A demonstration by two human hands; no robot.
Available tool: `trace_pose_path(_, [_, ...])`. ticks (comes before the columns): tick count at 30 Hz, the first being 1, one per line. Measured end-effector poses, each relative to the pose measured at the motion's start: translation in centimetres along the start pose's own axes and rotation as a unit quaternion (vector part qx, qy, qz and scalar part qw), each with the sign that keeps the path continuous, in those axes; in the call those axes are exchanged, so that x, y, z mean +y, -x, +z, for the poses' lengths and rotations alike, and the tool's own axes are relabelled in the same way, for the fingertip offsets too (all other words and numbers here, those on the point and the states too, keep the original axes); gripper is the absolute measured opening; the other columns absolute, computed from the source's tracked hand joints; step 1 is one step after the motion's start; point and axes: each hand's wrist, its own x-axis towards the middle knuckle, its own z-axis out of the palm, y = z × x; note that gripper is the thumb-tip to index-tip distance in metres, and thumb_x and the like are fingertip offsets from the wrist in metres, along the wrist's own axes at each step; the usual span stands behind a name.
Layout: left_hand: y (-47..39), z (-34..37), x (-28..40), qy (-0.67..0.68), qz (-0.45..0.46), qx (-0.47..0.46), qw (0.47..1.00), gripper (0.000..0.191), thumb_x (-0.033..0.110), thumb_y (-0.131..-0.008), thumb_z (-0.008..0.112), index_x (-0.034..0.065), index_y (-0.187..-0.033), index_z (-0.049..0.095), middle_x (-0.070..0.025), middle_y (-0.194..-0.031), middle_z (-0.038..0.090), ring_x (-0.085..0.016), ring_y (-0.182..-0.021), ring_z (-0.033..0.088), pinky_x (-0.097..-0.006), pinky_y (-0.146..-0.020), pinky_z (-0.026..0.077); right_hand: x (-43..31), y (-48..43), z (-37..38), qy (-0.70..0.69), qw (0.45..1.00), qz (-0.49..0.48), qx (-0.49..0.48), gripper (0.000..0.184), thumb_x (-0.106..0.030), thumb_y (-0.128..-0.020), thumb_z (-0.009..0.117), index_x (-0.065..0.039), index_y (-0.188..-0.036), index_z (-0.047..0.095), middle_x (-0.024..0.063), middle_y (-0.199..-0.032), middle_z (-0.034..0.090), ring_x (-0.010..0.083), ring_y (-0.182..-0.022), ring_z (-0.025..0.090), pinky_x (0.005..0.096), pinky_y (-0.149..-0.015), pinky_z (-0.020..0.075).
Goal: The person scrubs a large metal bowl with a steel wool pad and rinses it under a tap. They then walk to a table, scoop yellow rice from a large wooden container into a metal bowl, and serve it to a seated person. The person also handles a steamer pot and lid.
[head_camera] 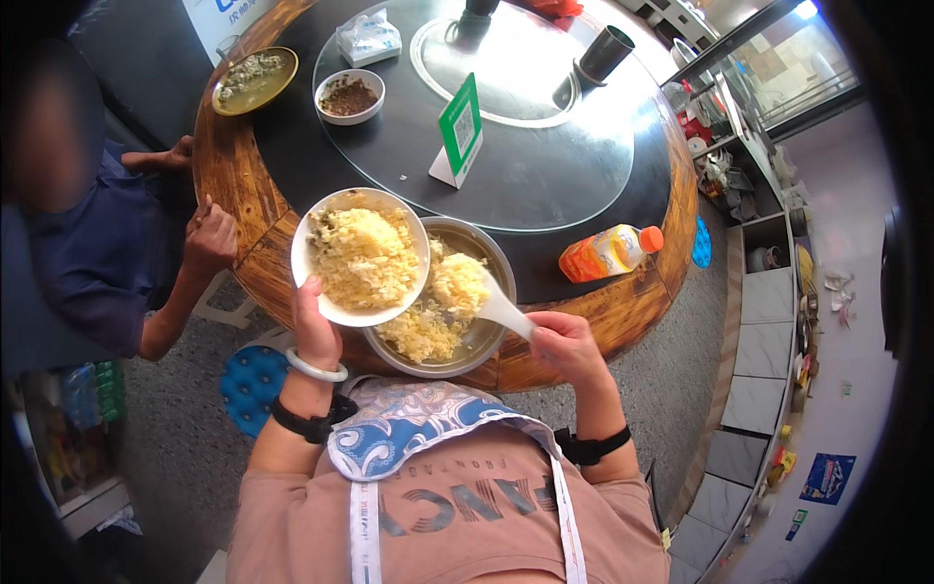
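Note:
My left hand (pixel 315 321) holds a white bowl (pixel 298 244) by its rim and side; yellowish cooked rice (pixel 372 255) is heaped in it, with some dark food at its left side. In my right hand (pixel 565 343) is the handle of a white rice paddle (pixel 507 310), its blade bearing a clump of rice (pixel 460 283). The paddle's head is over a round metal basin (pixel 503 255), which holds more rice (pixel 423 334). The bowl overlaps the basin's upper left part and hides some of it.
An orange-capped drink bottle (pixel 606 254) lies on the round table (pixel 620 325) at right. A green code stand (pixel 460 135), a white bowl of sauce (pixel 350 97) and a tissue pack (pixel 368 40) stand on the glass turntable. Another person (pixel 95 241) sits at left, near a yellow-rimmed dish (pixel 255 80).

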Motion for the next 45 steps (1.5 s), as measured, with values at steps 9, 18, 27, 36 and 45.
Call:
trace_pose_path(9, [-0.1, 2.8, -1.7, -0.050, -0.008, -0.100, 0.994, 0.044, 0.029, -0.090, 0.034, -0.0023, -0.121, 0.039, -0.0149, -0.114, 0.051, -0.021, -0.103, 0.052, -0.0308, -0.087, 0.043, -4.5, 2.0, 3.4, 0.012, 0.988, -0.136, 0.070, 0.025, -0.007, -0.081, 0.056, 0.001, -0.105, 0.058, 0.0027, -0.069, 0.060, 0.0044, -0.052, 0.050, 0.0185, -0.043, 0.0388])
trace_pose_path(18, [0.1, 5.6, -2.6, -0.042, 0.005, -0.138, 0.990, 0.043, 0.033, -0.094, 0.030, -0.0017, -0.117, 0.039, -0.0131, -0.110, 0.051, -0.017, -0.098, 0.052, -0.0284, -0.085, 0.042, 1.3, -0.1, 8.3, 0.667, 0.567, -0.448, 0.181, 0.052, -0.003, -0.064, 0.054, -0.003, -0.117, 0.052, 0.0034, -0.066, 0.042, 0.0175, -0.056, 0.048, 0.0277, -0.041, 0.0412])
trace_pose_path(27, [-2.3, 2.9, -0.3, 0.016, -0.019, -0.085, 0.996, 0.047, 0.034, -0.094, 0.027, -0.0010, -0.123, 0.038, -0.0122, -0.116, 0.051, -0.018, -0.102, 0.054, -0.0294, -0.085, 0.046, -2.3, -0.1, 8.0, 0.522, 0.619, -0.534, 0.245, 0.042, 0.004, -0.067, 0.057, -0.004, -0.108, 0.059, 0.0052, -0.069, 0.051, 0.0163, -0.057, 0.052, 0.0278, -0.046, 0.0438])
trace_pose_path(36, [-9.1, -5.3, 1.2, -0.064, -0.005, 0.157, 0.985, 0.044, 0.037, -0.093, 0.032, 0.0052, -0.123, 0.038, -0.0117, -0.110, 0.054, -0.022, -0.086, 0.061, -0.0323, -0.054, 0.055, 2.1, 1.7, 3.5, 0.438, 0.792, -0.358, 0.230, 0.034, 0.006, -0.073, 0.052, -0.001, -0.106, 0.058, 0.0129, -0.072, 0.053, 0.0240, -0.061, 0.054, 0.0307, -0.056, 0.0453])
trace_pose_path(45, [-14.6, -7.9, 0.8, -0.124, -0.001, 0.219, 0.968, 0.046, 0.041, -0.092, 0.035, 0.0006, -0.112, 0.044, -0.0132, -0.095, 0.060, -0.021, -0.068, 0.064, -0.0291, -0.047, 0.054, 3.1, 2.1, 3.8, 0.422, 0.831, -0.296, 0.208, 0.034, 0.003, -0.072, 0.053, -0.004, -0.106, 0.059, 0.0122, -0.071, 0.052, 0.0237, -0.060, 0.054, 0.0306, -0.055, 0.0443])
